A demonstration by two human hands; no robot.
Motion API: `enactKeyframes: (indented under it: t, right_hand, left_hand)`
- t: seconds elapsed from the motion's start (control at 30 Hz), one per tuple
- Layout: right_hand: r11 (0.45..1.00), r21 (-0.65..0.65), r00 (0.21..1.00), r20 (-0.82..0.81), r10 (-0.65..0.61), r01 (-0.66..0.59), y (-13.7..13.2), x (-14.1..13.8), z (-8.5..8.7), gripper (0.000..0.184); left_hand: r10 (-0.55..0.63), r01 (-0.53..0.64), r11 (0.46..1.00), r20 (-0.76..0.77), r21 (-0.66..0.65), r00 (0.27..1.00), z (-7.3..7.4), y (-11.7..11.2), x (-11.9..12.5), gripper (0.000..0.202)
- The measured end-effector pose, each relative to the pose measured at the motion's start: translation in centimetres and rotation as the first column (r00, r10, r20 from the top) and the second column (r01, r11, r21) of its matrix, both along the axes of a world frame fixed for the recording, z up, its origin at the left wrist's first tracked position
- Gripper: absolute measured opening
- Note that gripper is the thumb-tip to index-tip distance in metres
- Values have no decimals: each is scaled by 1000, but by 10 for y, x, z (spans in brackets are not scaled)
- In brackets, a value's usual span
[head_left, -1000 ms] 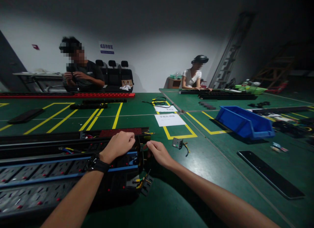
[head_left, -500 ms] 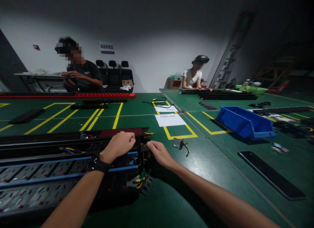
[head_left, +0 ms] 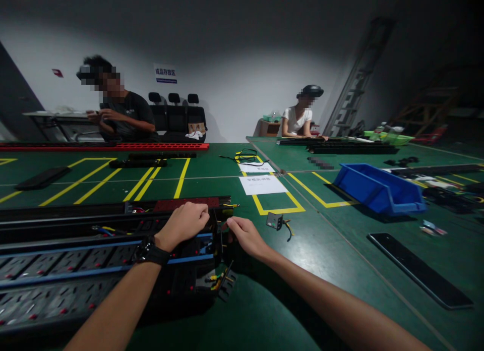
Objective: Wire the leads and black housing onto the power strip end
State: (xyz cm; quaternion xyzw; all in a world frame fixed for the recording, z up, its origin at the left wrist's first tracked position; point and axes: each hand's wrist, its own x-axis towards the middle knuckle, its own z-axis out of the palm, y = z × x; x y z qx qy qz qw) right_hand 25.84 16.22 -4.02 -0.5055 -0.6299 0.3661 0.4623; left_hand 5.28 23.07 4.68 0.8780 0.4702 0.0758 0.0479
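Note:
Several long black power strips lie side by side at the left. My left hand, a dark watch on its wrist, curls closed over the right end of a middle power strip edged in blue; its fingertips are hidden. My right hand pinches at a dark end plate standing at that end, facing my left hand. Much of the plate is in shadow. Below, another end plate with yellow and green wires hangs tilted at the nearest strip's end. A loose end plate with a wired tail lies right of my hands.
A blue bin and a dark flat slab lie to the right. White paper sheets rest on the green table, marked with yellow tape. Two people work across the table, near a red rail and black rails.
My hands keep nearly the same place and grip. The person at the far left has leaned slightly left, hands shifting with them.

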Motion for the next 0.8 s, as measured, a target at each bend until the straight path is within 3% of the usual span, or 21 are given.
enactKeyframes:
  t: [0.8]
  right_hand:
    - [1000,-2,1000,3,7,-7,1,0,-1,55]
  left_hand:
    - [9,-9,1000,-5,-14,1000,4,-2,1,29]
